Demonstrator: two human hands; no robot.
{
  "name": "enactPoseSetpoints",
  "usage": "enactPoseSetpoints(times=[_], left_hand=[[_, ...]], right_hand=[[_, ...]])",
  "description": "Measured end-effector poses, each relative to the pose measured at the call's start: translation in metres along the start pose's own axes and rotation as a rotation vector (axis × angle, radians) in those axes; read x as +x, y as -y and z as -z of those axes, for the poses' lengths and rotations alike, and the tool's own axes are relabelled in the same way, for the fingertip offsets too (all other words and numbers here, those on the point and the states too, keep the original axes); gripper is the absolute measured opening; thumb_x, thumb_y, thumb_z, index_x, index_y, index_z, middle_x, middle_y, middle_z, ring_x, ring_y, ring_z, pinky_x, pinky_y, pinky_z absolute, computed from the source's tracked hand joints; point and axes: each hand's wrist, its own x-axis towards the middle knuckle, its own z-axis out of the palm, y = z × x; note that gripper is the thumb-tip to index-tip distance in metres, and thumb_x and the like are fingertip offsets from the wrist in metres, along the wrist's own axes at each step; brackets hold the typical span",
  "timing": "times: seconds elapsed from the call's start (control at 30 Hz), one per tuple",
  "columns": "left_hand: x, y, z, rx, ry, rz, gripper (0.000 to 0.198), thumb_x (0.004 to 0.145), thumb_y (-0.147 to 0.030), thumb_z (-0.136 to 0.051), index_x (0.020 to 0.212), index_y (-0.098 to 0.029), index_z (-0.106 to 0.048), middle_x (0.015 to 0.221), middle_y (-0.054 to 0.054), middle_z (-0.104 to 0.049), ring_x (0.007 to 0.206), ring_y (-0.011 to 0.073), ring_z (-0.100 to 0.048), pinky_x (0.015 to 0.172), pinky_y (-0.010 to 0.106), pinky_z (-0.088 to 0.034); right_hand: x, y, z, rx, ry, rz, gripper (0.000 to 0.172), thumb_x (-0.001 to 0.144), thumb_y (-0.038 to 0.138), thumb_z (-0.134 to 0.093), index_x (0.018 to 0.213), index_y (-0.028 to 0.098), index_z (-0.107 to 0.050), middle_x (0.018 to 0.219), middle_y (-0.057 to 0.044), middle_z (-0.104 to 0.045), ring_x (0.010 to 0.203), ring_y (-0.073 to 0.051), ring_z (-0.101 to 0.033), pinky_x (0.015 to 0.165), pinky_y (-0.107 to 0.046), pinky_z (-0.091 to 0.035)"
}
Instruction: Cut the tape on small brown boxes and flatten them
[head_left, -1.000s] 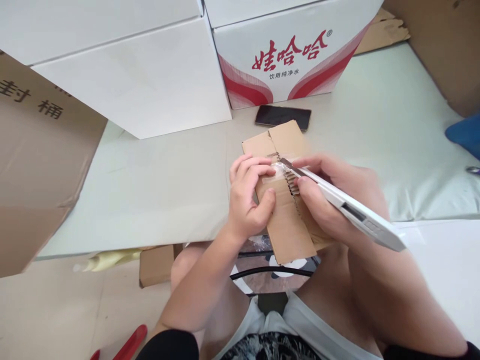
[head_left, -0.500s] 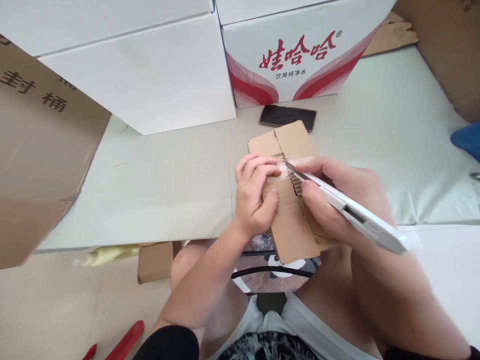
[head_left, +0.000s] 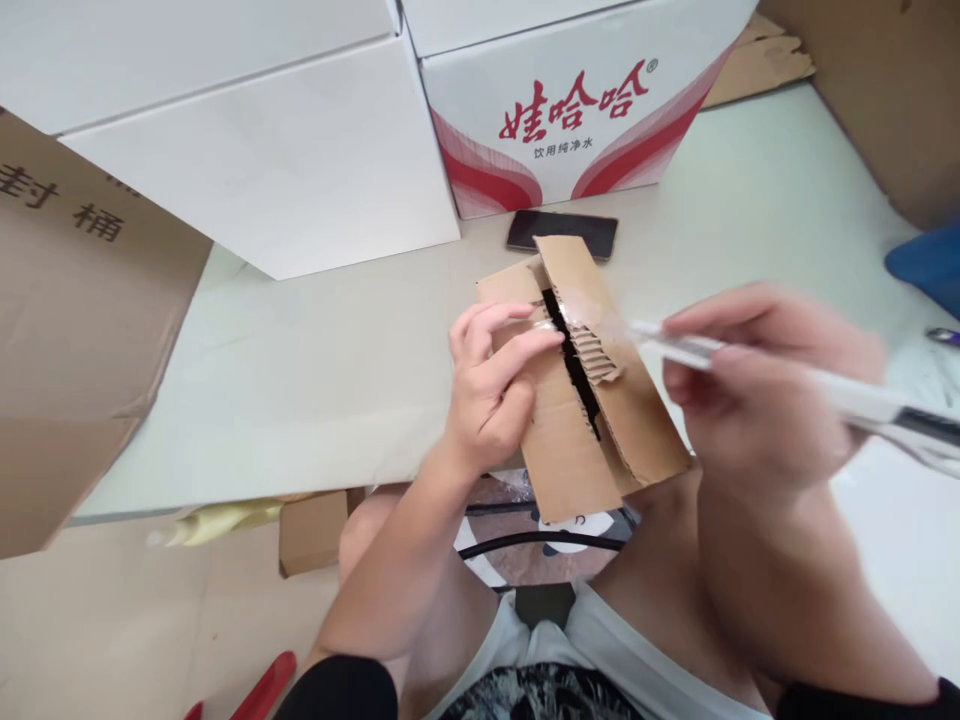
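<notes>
A small brown cardboard box (head_left: 574, 455) sits at the table's front edge, over my lap. Its two top flaps stand slightly apart along a dark slit, and the right flap has a torn, ribbed patch beside clear tape. My left hand (head_left: 491, 390) steadies the left flap, thumb bent and index fingertip at the slit. To the right of the box, my right hand (head_left: 772, 380) is closed round a white utility knife (head_left: 862, 395). Motion blurs this hand and the knife's tip, which points left towards the right flap.
Behind the box lies a dark phone (head_left: 562, 232) in front of a white and red carton (head_left: 555, 120). Another white carton (head_left: 262, 170) and a large brown carton (head_left: 82, 330) stand left. A blue object (head_left: 926, 265) lies at the right edge. Red items (head_left: 262, 685) are on the floor.
My right hand has drawn the knife away from the seam to the right. The flaps, closer together before, now show a dark gap. My left hand has shifted slightly left, fingers more spread.
</notes>
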Motion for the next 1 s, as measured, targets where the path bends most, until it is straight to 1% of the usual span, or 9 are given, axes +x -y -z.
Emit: enactPoseSetpoints(times=[0.1, 0.17, 0.3, 0.43, 0.53, 0.63, 0.77, 0.9, 1.0], left_hand=[[0.002, -0.009, 0.010, 0.025, 0.100, -0.046, 0.037, 0.095, -0.029, -0.040, 0.113, -0.032, -0.072, 0.148, 0.007, -0.049, 0.142, 0.0333, -0.041, 0.125, 0.062, -0.027], [0.004, -0.019, 0.017, 0.026, 0.165, -0.066, 0.032, 0.096, -0.037, -0.041, 0.103, -0.030, -0.072, 0.147, 0.008, -0.049, 0.144, 0.0342, -0.040, 0.128, 0.063, -0.024], [0.009, -0.028, 0.036, -0.021, 0.162, 0.032, 0.035, 0.097, -0.052, -0.048, 0.082, -0.024, -0.063, 0.146, 0.010, -0.047, 0.144, 0.0356, -0.042, 0.124, 0.061, -0.036], [0.011, -0.012, 0.065, -0.056, 0.173, 0.211, 0.040, 0.091, -0.056, -0.061, 0.071, -0.022, -0.057, 0.148, 0.010, -0.049, 0.148, 0.0388, -0.041, 0.121, 0.059, -0.043], [0.010, -0.002, 0.090, -0.104, 0.238, 0.423, 0.039, 0.087, -0.060, -0.065, 0.080, -0.022, -0.068, 0.156, 0.009, -0.046, 0.151, 0.0418, -0.038, 0.123, 0.058, -0.039], [0.008, -0.002, 0.107, -0.154, 0.249, 0.597, 0.045, 0.086, -0.067, -0.065, 0.097, -0.024, -0.076, 0.161, 0.010, -0.044, 0.158, 0.0422, -0.027, 0.125, 0.059, -0.036], [0.011, -0.009, 0.111, -0.190, 0.184, 0.753, 0.043, 0.077, -0.062, -0.080, 0.094, -0.022, -0.078, 0.166, 0.010, -0.037, 0.159, 0.0421, -0.023, 0.115, 0.057, -0.048], [0.012, -0.019, 0.116, -0.282, 0.033, 0.616, 0.035, 0.071, -0.053, -0.088, 0.066, -0.021, -0.074, 0.148, 0.006, -0.061, 0.152, 0.0338, -0.039, 0.117, 0.041, -0.046], [0.007, -0.018, 0.129, -0.428, -0.213, 0.626, 0.030, 0.060, -0.046, -0.093, 0.059, -0.022, -0.074, 0.092, 0.002, -0.079, 0.095, 0.0191, -0.072, 0.076, 0.023, -0.058]], right_hand=[[0.012, -0.018, 0.000, 0.078, -0.248, 0.031, 0.015, 0.090, 0.035, -0.051, 0.096, 0.027, -0.063, 0.061, 0.002, -0.061, 0.049, -0.017, -0.057, 0.044, -0.029, -0.037], [0.020, -0.040, 0.000, -0.067, -0.247, -0.006, 0.026, 0.096, 0.047, -0.047, 0.103, 0.026, -0.062, 0.066, 0.001, -0.063, 0.056, -0.019, -0.062, 0.051, -0.032, -0.043], [0.031, -0.088, -0.001, -0.547, 0.030, -0.032, 0.026, 0.087, 0.038, -0.061, 0.104, 0.021, -0.069, 0.082, -0.006, -0.071, 0.076, -0.025, -0.067, 0.075, -0.040, -0.050], [0.033, -0.116, -0.004, -0.747, 0.347, -0.088, 0.041, 0.078, 0.018, -0.060, 0.117, 0.020, -0.070, 0.101, -0.009, -0.075, 0.085, -0.026, -0.067, 0.073, -0.036, -0.048], [0.031, -0.121, -0.006, -0.781, 0.447, -0.139, 0.044, 0.082, 0.014, -0.053, 0.121, 0.023, -0.071, 0.103, -0.008, -0.075, 0.088, -0.027, -0.067, 0.072, -0.036, -0.047], [0.030, -0.120, -0.008, -0.769, 0.437, -0.107, 0.053, 0.083, 0.012, -0.050, 0.130, 0.024, -0.070, 0.101, -0.010, -0.073, 0.089, -0.028, -0.066, 0.074, -0.038, -0.047], [0.031, -0.115, -0.012, -0.617, 0.352, -0.076, 0.055, 0.079, 0.014, -0.053, 0.132, 0.020, -0.069, 0.087, -0.008, -0.067, 0.078, -0.025, -0.061, 0.076, -0.040, -0.049], [0.034, -0.105, -0.013, -0.289, 0.232, -0.070, 0.037, 0.077, 0.019, -0.055, 0.110, 0.020, -0.073, 0.077, -0.001, -0.058, 0.071, -0.019, -0.056, 0.071, -0.035, -0.048], [0.035, -0.099, -0.011, -0.077, 0.141, -0.100, 0.027, 0.076, 0.025, -0.059, 0.100, 0.022, -0.072, 0.074, 0.001, -0.056, 0.071, -0.017, -0.055, 0.068, -0.033, -0.047]])
